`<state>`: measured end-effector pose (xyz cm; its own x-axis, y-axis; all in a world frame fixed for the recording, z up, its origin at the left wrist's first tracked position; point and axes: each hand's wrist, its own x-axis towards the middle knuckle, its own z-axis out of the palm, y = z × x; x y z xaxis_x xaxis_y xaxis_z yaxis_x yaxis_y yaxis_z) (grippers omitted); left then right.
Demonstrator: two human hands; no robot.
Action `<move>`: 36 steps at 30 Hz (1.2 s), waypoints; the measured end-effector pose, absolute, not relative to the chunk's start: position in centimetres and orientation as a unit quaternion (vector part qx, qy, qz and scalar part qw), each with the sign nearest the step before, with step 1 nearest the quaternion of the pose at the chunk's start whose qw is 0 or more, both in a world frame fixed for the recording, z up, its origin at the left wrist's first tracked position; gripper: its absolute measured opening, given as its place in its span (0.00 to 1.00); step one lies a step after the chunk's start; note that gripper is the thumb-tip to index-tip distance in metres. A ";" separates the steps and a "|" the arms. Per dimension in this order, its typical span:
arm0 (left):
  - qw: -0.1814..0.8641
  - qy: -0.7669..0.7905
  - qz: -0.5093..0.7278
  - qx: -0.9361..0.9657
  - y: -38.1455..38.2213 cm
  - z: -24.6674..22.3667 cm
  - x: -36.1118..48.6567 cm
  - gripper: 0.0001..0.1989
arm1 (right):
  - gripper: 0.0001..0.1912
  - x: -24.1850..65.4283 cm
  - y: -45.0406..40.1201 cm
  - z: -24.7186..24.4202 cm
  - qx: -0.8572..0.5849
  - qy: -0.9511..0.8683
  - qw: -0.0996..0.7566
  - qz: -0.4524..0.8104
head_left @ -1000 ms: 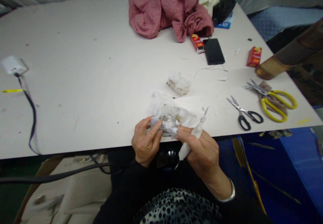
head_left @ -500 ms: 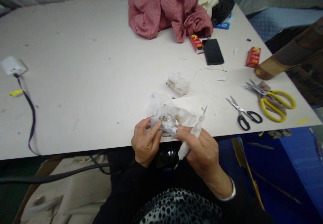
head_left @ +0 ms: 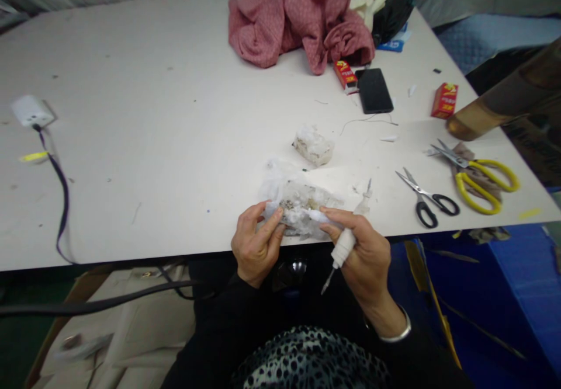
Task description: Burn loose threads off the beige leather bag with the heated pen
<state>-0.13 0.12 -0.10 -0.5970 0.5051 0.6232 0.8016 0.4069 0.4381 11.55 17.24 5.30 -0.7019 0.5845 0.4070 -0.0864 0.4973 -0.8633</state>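
Note:
At the table's front edge lies a crumpled clear plastic wrapping [head_left: 302,199] with whitish, brown-flecked lumps in or on it. My left hand [head_left: 258,243] pinches its left end between thumb and fingers. My right hand [head_left: 366,254] is closed around a slim tool [head_left: 345,247] with a white-wrapped handle and a thin metal tip at each end, slanting across the palm. Between that hand's thumb and forefinger sits a white, tapering piece [head_left: 323,216], its point touching the lumps; its kind is unclear. Just behind rests a whitish, block-like lump [head_left: 312,145].
To the right lie black-handled scissors [head_left: 427,198] and yellow-handled scissors [head_left: 480,176] on a brown cloth. Farther back are a black phone [head_left: 374,91], two red boxes [head_left: 445,100] and a pink cloth [head_left: 298,21]. A white adapter [head_left: 31,111] with a dark cable lies left.
My right hand has shifted right, away from my left, with the tool in it. More of the white tapering piece shows between its fingers. My left hand keeps its pinch; the view has shifted slightly.

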 end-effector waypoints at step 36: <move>0.244 -0.793 -0.504 -0.240 -1.2 -0.3 1.8 0.18 | 0.19 12.9 21.7 2.2 -0.200 -0.715 0.446 0.500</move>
<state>1.79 -1.24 -0.32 -0.7654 0.1349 0.6293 0.6269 0.3773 0.6816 12.90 21.69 2.25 -0.5229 0.7313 0.4379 -0.1601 0.4203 -0.8931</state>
